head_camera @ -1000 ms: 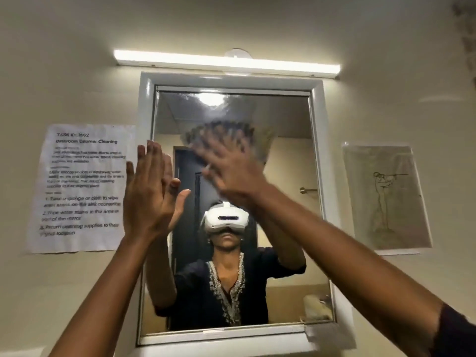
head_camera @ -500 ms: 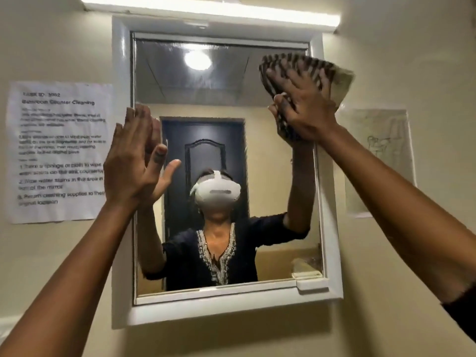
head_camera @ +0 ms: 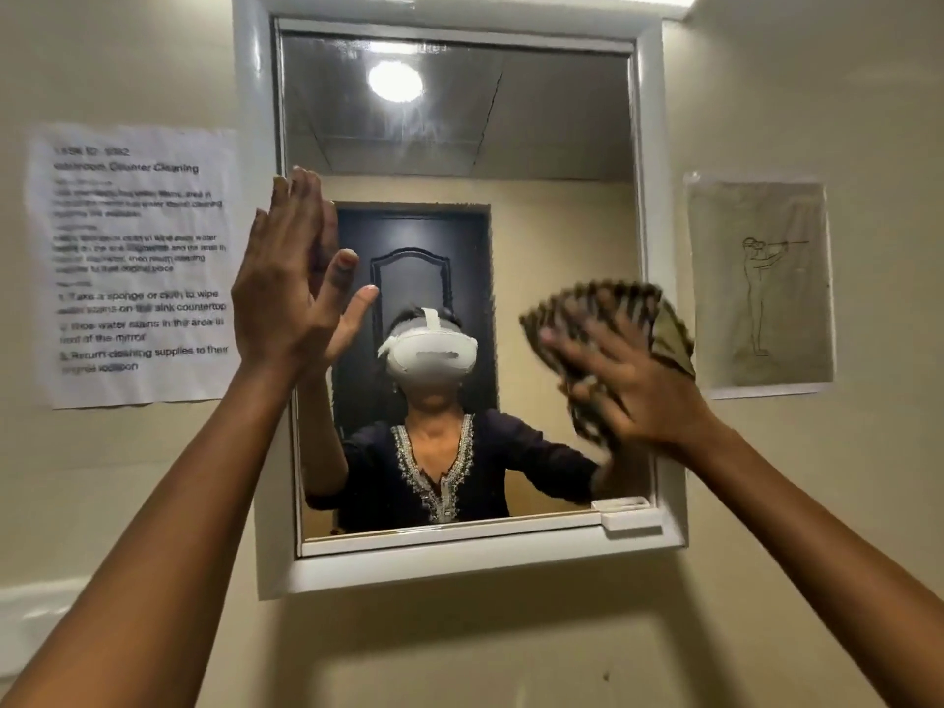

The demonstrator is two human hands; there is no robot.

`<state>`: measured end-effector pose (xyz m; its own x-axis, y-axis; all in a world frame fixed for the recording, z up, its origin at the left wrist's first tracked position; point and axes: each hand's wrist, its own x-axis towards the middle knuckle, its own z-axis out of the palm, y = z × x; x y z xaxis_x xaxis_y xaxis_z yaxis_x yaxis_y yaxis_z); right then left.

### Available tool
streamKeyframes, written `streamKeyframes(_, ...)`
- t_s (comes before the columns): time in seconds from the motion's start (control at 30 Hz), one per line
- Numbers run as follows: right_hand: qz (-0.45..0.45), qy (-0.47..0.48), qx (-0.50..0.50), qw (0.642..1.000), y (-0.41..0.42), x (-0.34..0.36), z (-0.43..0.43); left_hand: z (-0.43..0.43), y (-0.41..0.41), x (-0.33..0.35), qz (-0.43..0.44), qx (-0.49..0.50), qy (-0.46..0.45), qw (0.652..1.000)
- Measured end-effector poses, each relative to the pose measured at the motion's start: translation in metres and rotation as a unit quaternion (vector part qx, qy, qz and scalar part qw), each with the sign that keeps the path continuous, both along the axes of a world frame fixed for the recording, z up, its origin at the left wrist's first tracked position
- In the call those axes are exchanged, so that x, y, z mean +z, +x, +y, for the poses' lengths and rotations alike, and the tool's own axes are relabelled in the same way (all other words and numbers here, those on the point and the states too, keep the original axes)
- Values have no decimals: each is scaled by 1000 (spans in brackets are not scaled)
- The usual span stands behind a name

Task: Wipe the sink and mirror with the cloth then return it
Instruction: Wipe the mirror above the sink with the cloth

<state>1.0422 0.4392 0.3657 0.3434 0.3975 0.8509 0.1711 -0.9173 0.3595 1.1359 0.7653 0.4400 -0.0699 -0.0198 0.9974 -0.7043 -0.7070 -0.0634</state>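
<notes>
1. Cloth (head_camera: pixel 608 319): striped brown, motion-blurred, pressed flat against the right side of the mirror, its far corner lapping over the white frame (head_camera: pixel 656 278).
2. Right hand (head_camera: pixel 628 385): fingers spread wide, palm pinning the cloth to the glass. Nothing is pinched; judged risk: with only palm pressure, the cloth could bunch or slip out on a fast stroke and drop.
3. Mirror (head_camera: pixel 557 145): wall-mounted; faint streaks show near the top under the reflected lamp. Judged risk: that upper band may be left unwiped if strokes stay low.
4. Left hand (head_camera: pixel 291 278): flat, fingers together and thumb out, seemingly braced at the mirror's left edge. Judged risk: it may leave fresh prints on the glass.
5. Small white ledge (head_camera: pixel 631 518): at the frame's lower right corner. Judged risk: a downward sweep could snag on it.
6. Instruction sheet (head_camera: pixel 138 263) and drawing (head_camera: pixel 761 283): on the wall either side; the drawing sits near the cloth and could be caught or dampened by an overshoot.
7. Sink: not in view.
</notes>
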Motion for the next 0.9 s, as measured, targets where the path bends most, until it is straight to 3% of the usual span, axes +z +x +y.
streamKeyframes(0.07, -36, 123, 20, 992, 11, 25, 29, 0, 0, 0, 1, 0, 8, 1000)
streamKeyframes(0.2, -113, 220, 6, 969, 41, 19, 124, 0, -5, 0, 19, -37, 2, 999)
streamKeyframes(0.27, -88, 194, 31, 977, 50, -21, 182, 1, -7, 0, 26, -53, -2, 998)
streamKeyframes(0.37, -10, 56, 68, 996, 53, -93, 247, 5, -8, 4, 43, -55, 2, 998)
streamKeyframes(0.43, 19, 3, 69, 997, 55, -123, 259, 7, -6, 4, 47, -31, 32, 998)
streamKeyframes(0.53, -5, 11, 50, 999, 53, -137, 232, 11, -1, 4, 37, -6, 50, 998)
streamKeyframes(0.67, -44, 219, -15, 975, 37, -137, 142, 10, 1, 4, 36, 4, 37, 999)
streamKeyframes(0.77, -83, 434, -53, 896, 32, -128, 115, 5, 0, 4, 31, 5, 12, 999)
streamKeyframes(0.83, -114, 487, -83, 862, 38, -116, 138, 2, 0, 3, 30, 11, 8, 999)
streamKeyframes(0.9, -110, 430, -67, 894, 46, -108, 172, 2, 1, 3, 30, 19, 13, 999)
